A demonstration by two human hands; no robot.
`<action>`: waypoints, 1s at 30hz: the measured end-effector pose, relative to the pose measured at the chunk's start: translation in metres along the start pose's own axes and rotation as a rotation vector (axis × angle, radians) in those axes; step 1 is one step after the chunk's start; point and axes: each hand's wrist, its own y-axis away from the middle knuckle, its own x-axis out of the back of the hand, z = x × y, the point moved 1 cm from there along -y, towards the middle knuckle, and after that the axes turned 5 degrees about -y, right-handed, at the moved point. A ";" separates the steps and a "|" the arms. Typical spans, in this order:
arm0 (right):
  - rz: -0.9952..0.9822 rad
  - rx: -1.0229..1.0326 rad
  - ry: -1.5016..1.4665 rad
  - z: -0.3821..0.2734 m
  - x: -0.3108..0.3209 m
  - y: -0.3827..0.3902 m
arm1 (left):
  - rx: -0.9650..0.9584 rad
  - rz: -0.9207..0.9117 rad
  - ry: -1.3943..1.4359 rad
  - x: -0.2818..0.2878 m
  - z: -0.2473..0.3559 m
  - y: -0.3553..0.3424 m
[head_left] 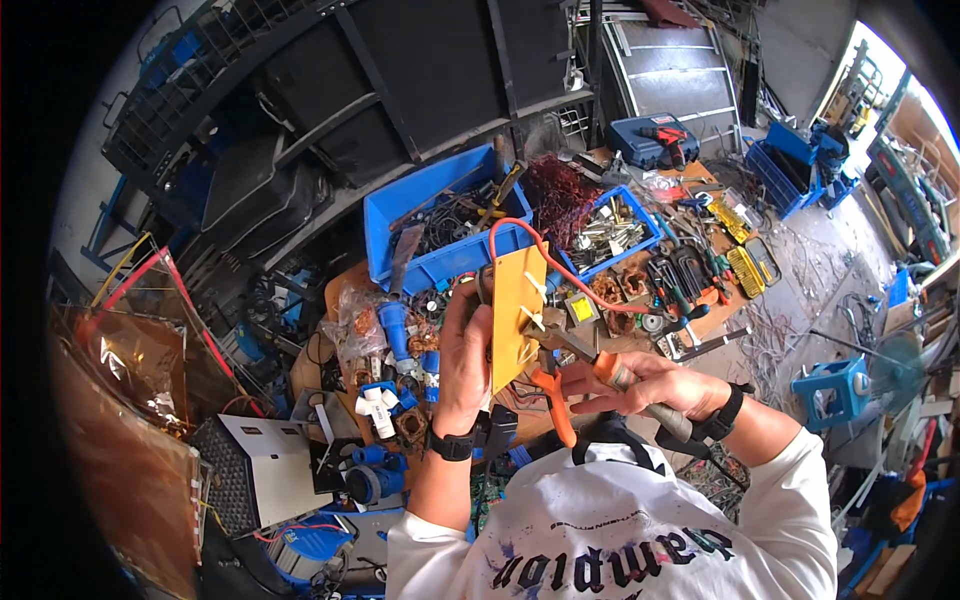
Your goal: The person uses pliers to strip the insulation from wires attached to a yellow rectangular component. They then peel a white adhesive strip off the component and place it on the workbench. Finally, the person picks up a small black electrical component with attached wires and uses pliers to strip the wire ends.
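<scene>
My left hand (462,360) is closed around an upright yellow board (512,310) with small white pieces on its face; a red cable (568,264) loops from its top. My right hand (675,395) is closed on a tool (610,368) with an orange-and-grey handle, its dark metal end reaching the board's right face. A second orange handle (555,405) angles down below the board; whether it belongs to the same tool, I cannot tell. Dark and red wires hang beneath the board, and what lies behind it is hidden.
A cluttered wooden bench (725,312) holds a blue bin (445,262) of tools, a tray (600,262) of metal parts, assorted hand tools and blue fittings (393,328). A white-and-black case (265,470) is at lower left, a blue frame (830,390) at right.
</scene>
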 end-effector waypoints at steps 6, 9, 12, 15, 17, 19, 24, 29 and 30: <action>-0.043 0.008 -0.184 -0.001 -0.001 0.000 | 0.011 -0.009 0.007 0.002 -0.002 -0.001; -0.079 0.030 -0.169 -0.001 0.001 0.001 | 0.004 -0.027 -0.012 -0.001 -0.001 0.000; -0.145 0.062 -0.130 -0.003 0.001 0.002 | -0.004 -0.059 -0.053 -0.002 -0.004 -0.001; -0.111 0.049 -0.107 -0.005 0.000 0.006 | 0.012 -0.051 -0.048 -0.005 -0.006 -0.001; -0.098 0.034 -0.109 -0.007 -0.003 0.008 | 0.016 -0.049 -0.041 -0.006 -0.007 -0.001; -0.089 0.014 -0.118 -0.008 -0.004 0.009 | 0.026 -0.051 -0.044 -0.007 -0.006 0.000; -0.078 -0.030 -0.157 -0.006 -0.008 0.010 | 0.018 -0.059 -0.063 -0.005 -0.007 0.004; -0.106 -0.045 -0.192 -0.003 -0.010 0.008 | -0.008 -0.071 -0.102 0.005 -0.014 0.007; -0.102 -0.047 -0.184 -0.003 -0.011 0.008 | -0.009 -0.069 -0.101 0.005 -0.014 0.007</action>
